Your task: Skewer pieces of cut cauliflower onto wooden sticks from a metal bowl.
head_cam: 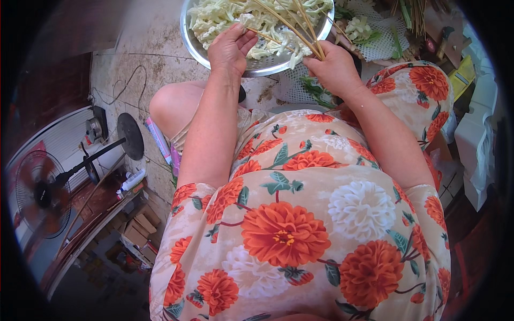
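A round metal colander (195,50) full of cauliflower florets (217,20) stands before me at the top of the view. My left hand (233,48) is over its near left rim, thumb and forefinger pinched at a thin wooden skewer (265,36), its other fingers loosely curled. Florets sit along this skewer, which runs right towards my other hand. My right hand (331,66) is closed on several long wooden skewers (307,38) that fan out up over the colander, and its fingertips are beside a floret (299,54) at the near right rim.
White foam netting (371,44) with leaves and cauliflower scraps lies right of the colander, near a bundle of sticks (415,16). A yellow plastic item (461,76) is farther right. At left are a pedestal fan (44,194), a loose cable (140,86) on the stained floor and cardboard boxes (140,226).
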The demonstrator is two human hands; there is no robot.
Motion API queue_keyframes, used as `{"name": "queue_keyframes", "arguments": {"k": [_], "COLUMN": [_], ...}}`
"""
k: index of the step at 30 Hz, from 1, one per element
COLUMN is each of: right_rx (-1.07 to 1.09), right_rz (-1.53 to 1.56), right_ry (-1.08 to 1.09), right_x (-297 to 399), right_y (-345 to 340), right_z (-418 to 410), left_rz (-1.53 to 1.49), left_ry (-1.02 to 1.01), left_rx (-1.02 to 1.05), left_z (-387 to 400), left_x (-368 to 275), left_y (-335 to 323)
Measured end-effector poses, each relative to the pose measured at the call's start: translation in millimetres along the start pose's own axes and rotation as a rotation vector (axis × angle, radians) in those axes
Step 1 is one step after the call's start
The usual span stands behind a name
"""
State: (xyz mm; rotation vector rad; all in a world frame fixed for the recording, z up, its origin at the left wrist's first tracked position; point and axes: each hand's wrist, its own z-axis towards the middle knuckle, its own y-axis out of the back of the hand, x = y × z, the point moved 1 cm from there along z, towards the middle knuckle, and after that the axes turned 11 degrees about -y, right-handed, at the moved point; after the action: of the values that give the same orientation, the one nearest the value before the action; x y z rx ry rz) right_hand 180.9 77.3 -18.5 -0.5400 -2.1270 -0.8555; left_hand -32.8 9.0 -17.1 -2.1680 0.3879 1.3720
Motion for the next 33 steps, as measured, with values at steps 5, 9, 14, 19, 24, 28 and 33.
{"name": "queue_keyframes", "arguments": {"k": [5, 9, 14, 19, 24, 28, 33], "right_rx": [-0.019, -0.003, 0.062, -0.008, 0.045, -0.032, -0.020], "right_rz": [-0.002, 0.006, 0.040, -0.006, 0.062, 0.056, 0.065], "right_ry": [-0.003, 0.000, -0.028, 0.031, -0.032, 0.022, 0.003], "right_x": [2.5, 3.7, 3.0, -1.4, 4.2, 1.9, 0.9], "right_y": [-1.0, -2.3, -3.4, -4.6, -5.3, -10.8, -11.4], "right_z": [-4.4, -2.2, -1.7, -2.1, -1.8, 5.6, 5.2], "left_rz": [-0.017, -0.091, -0.001, 0.021, 0.124, 0.044, 0.064], "left_ry": [0.093, 0.152, 0.133, 0.130, 0.225, 0.193, 0.203], "left_rx": [-0.014, 0.018, 0.059, 0.044, 0.150, 0.150, 0.138], "left_z": [2.6, 0.0, -6.4, -11.2, -24.8, -37.8, -41.0], "left_x": [0.7, 0.2, 2.2, 2.6, 4.8, 15.0, 15.8], "left_y": [4.7, 2.9, 1.0, -2.6, -13.0, -22.4, -26.0]}}
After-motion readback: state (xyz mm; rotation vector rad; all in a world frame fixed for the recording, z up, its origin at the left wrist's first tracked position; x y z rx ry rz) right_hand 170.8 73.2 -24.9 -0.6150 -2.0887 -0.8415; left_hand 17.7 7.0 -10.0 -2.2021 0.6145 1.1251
